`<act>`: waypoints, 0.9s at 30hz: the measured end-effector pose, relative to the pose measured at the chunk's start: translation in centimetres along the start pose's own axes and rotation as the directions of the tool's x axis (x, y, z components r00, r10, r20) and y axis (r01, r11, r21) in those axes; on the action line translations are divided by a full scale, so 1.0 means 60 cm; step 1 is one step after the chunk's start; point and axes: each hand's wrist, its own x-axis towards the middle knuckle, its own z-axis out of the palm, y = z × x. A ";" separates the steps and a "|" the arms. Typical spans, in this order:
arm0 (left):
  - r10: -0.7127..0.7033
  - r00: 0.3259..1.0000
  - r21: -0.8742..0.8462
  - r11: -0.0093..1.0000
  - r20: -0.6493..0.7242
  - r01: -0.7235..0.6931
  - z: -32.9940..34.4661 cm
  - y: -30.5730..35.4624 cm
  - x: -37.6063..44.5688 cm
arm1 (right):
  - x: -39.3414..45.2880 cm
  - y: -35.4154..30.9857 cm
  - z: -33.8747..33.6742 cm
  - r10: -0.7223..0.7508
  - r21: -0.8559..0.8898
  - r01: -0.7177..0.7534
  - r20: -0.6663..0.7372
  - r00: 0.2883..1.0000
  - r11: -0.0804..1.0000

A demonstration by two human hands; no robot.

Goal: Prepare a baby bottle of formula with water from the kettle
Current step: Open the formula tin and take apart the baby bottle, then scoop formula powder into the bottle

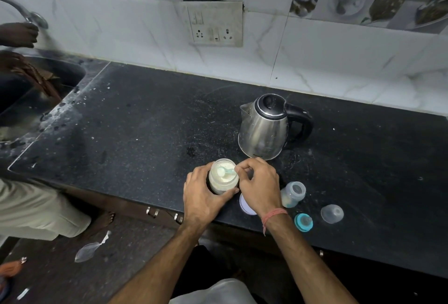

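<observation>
**Scoop in the formula jar, bottle waiting beside it**

At the near edge of the dark tabletop (145,119), two bare hands meet over an open jar (221,182) of pale powder. The left hand (206,197) wraps its fingers around the jar's side, thumb across the front, gripping it upright. The right hand (260,186), a red thread at the wrist, has its fingers clenched on the handle of a small teal scoop (224,171), whose bowl lies in the powder at the jar's mouth. A white lid (244,204) lies flat on the tabletop, partly hidden under the right wrist. Just right of that hand stands the bottle (292,193), uncapped, with something pale inside it. Nearer the edge lie its teal ring (303,222) and, to the right, a clear cap (332,213), the two a little apart. Behind the jar stands a steel kettle (263,129), lid closed, black handle turned right. On the tiled wall beyond is a socket plate (215,23). Far left, another person's hand (20,34) reaches near a tap (26,14) above the sink (72,73).
</observation>
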 end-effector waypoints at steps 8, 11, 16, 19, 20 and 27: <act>0.000 1.000 0.018 1.000 0.003 0.000 -0.001 -0.001 0.002 | -0.017 0.016 0.004 0.046 0.097 -0.045 -0.003 0.999 0.994; 0.000 1.000 0.036 0.999 -0.005 0.000 -0.001 0.003 0.001 | -0.018 0.026 0.004 0.126 0.222 -0.124 0.004 0.992 0.967; -0.026 0.999 0.049 0.998 -0.021 0.027 0.005 0.015 -0.009 | -0.021 0.033 -0.007 0.209 0.400 -0.196 0.013 0.978 0.895; 0.007 0.994 0.066 0.998 -0.110 0.000 0.010 0.046 -0.019 | -0.026 0.042 -0.021 0.281 0.531 -0.253 0.029 0.959 0.809; 0.059 0.989 0.082 0.995 -0.134 -0.049 0.011 0.059 -0.022 | -0.029 0.046 -0.029 0.298 0.568 -0.257 0.022 0.954 0.782; 0.442 0.893 -0.017 0.897 0.083 -0.443 0.056 0.137 -0.048 | -0.077 0.096 -0.134 0.447 0.699 -0.234 -0.137 0.884 0.676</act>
